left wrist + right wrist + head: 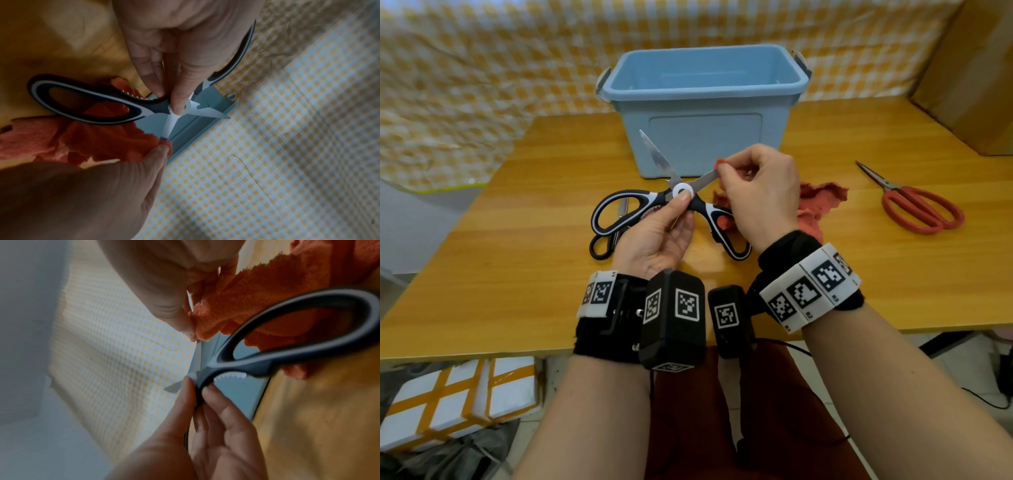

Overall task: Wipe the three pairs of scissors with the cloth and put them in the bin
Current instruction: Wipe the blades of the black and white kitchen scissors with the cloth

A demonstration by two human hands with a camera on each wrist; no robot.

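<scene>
Left hand (654,236) is pinching the black-and-white scissors (671,202) at the pivot; right hand (756,192) is pinching the cloth (822,202) round one blade, in front of the bin (702,113).

The black-and-white scissors (678,198) are spread wide open, pinched at the white pivot by the left fingers (681,202), with the orange cloth (822,202) pinched over one blade by the right fingers (726,171). The red scissors (914,202) lie shut, well right of the fingers; the black scissors (606,240) lie just left of them. The blue bin (702,102) stands open beyond the fingers.
</scene>
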